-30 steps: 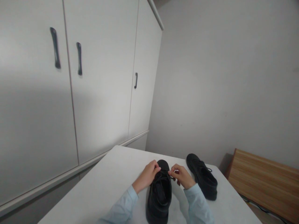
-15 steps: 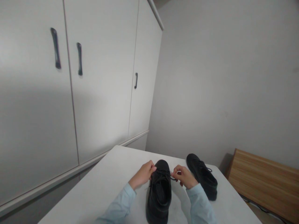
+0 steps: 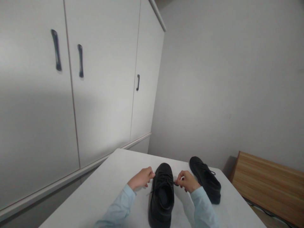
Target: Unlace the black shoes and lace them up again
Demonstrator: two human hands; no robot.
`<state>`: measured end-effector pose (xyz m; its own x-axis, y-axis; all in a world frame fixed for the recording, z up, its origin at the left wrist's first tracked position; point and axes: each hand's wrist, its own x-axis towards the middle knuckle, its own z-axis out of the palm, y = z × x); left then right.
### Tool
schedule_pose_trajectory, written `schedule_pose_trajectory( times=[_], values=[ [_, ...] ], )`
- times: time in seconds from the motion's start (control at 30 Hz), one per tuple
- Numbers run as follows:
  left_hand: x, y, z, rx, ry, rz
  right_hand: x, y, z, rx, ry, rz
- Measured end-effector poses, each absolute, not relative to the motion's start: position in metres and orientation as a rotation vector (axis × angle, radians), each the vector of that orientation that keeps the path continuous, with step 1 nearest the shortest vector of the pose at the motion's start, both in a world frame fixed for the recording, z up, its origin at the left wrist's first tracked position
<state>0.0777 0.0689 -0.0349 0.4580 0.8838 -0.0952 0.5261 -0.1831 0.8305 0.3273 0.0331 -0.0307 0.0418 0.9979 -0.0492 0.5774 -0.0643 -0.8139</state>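
A black lace-up shoe (image 3: 162,196) stands on the white table, its toe pointing away from me and its opening facing up. At its left side, my left hand (image 3: 142,178) is closed in a pinch, fingertips beside the upper near the lacing. Whatever those fingers hold is too small to make out. On the opposite side, my right hand (image 3: 187,181) pinches a black shoelace (image 3: 176,183) that comes out of the shoe's right side. A thin lace end (image 3: 149,193) sticks out to the left below my left hand.
A second black shoe (image 3: 206,180), with its lace tied in a bow, stands to the right on the white table (image 3: 99,193). White cabinet doors (image 3: 104,79) with dark handles rise at left. A wood-grain panel (image 3: 268,186) leans by the grey wall at right.
My left hand has moved a little left and down, off the shoe's laces to its side. My right hand has shifted only slightly and still pinches the lace. Both shoes stay put.
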Motion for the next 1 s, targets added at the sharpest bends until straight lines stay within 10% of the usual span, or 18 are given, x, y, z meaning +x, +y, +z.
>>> schedule_pose_trajectory(
  times=[1.0],
  values=[
    [0.087, 0.074, -0.045, 1.9, 1.082, 0.624, 0.267, 0.012, -0.008, -1.342, -2.187, 0.284]
  ],
)
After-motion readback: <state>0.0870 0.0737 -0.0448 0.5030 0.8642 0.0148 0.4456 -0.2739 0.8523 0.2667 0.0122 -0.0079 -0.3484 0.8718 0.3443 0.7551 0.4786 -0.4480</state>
